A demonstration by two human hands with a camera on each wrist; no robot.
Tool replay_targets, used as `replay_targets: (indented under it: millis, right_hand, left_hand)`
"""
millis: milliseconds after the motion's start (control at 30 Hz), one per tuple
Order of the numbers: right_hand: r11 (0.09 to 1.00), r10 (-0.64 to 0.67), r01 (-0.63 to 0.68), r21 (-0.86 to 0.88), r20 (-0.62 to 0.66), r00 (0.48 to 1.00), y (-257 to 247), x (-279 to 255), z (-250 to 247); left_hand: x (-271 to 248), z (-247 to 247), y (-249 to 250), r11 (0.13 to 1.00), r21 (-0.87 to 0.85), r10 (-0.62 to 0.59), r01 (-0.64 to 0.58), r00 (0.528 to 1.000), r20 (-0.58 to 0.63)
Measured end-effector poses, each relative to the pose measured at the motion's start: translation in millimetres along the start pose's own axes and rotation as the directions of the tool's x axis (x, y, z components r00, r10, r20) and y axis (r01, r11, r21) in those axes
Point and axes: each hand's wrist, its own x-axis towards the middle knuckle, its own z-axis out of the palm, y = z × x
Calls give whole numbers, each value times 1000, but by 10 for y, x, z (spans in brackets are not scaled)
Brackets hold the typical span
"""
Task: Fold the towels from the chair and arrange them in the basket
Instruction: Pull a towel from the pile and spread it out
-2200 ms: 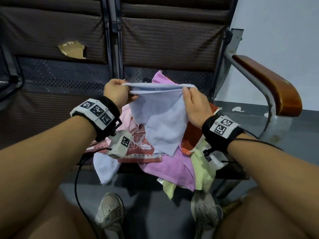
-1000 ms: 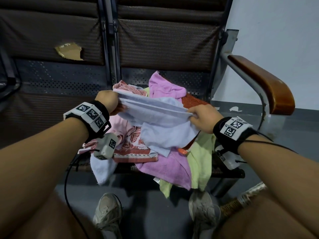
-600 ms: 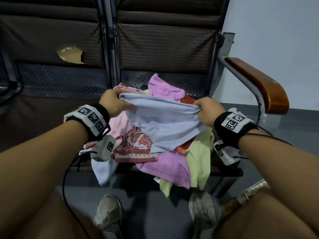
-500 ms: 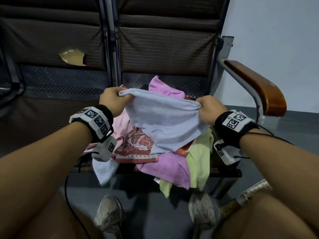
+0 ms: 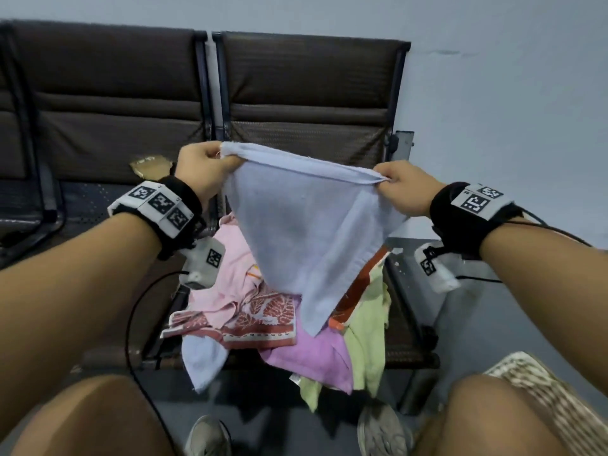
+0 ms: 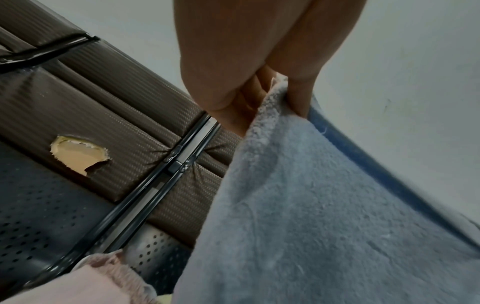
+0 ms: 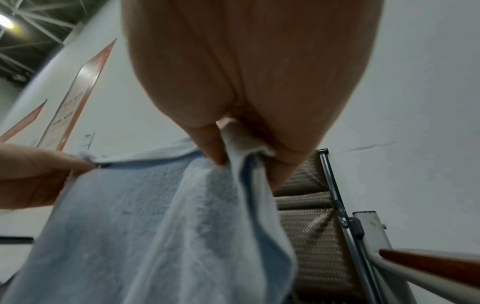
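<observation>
A light blue towel (image 5: 302, 225) hangs stretched between both hands, above the chair seat. My left hand (image 5: 205, 167) pinches its upper left corner, and my right hand (image 5: 399, 184) pinches the upper right corner. The cloth droops to a point over the pile. In the left wrist view the left hand (image 6: 262, 96) grips the blue towel (image 6: 311, 216) edge. The right wrist view has the right hand (image 7: 241, 152) pinching the blue towel (image 7: 155, 226) edge. A pile of towels (image 5: 279, 324) in pink, purple, green, orange and patterned red lies on the seat. A woven basket (image 5: 543, 386) shows partly at lower right.
Brown padded chair backs (image 5: 309, 93) stand behind, one with a torn patch (image 5: 149, 162). A wooden armrest (image 7: 428, 265) shows in the right wrist view. My knees and shoes (image 5: 381, 432) are at the bottom, over a grey floor. A cable (image 5: 141, 324) trails from the left wrist.
Both hands lifted the blue towel higher off the pile and pulled it taut between them; the camera view tilted upward.
</observation>
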Motion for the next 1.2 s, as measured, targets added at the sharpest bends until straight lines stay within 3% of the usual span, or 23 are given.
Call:
replay_targets:
  millis: [233,433,533,633,700,767,833,900,1000,1033,1067,1133,1200]
  right_hand:
    - [991,121,-109,82,-158,980,-259,89,-301]
    - [910,280,-242,336,-68,958,-303,115,-326]
    - [758,352,-313,572,45,935,-364,134,-226]
    - [601,370,-346,720,133,920,-504,107,-67]
    - [529,339,-341,777,175,924,-618,91,26]
    - [446,229,-377,812,303,925,-714,48,83]
    - [490,139,-380,785,360,922,-767,-4,125]
    - [606,136,-307,733,285,949,-763,-33,157]
    - [717,108,-251,650,252,962,-733,-89,147]
    - [741,87,-239,627,264,961,-725,-105,133]
    - [750,56,-226,621,281,958,-721,-127,118]
    - [753,-3,-208,624,319,948,-721,-154,91]
    - [789,-25,-175,589,315,949,-680,-140,79]
  left_hand:
    - [92,-11,381,976,-157,-154,148,988,-29]
    - [90,125,482,908,-283,-341,308,937,-76]
    - [-55,342,576,875,-349,-367,336,930,-24]
    - [-315,594,698,855,-387,-327,344,938,112]
    - [-510,756,757,877,-359,-254,318,943,216]
    - [-682,871,776,931,-267,-149,248,928,340]
    - [-781,904,769,970,-136,-119,200,884,452]
    - [-787,857,744,971,-95,-155,221,877,454]
    - [-671,750,622,981,-98,-147,168,971,190]
    - [-614,712,567,990,-48,-125,131,986,107]
    - [-564,679,514,991,-12,-129,131,986,106]
    - [-495,623,453,977,-41,-184,209,925,334]
    - [-428,574,416,952,-65,-212,299,800,561]
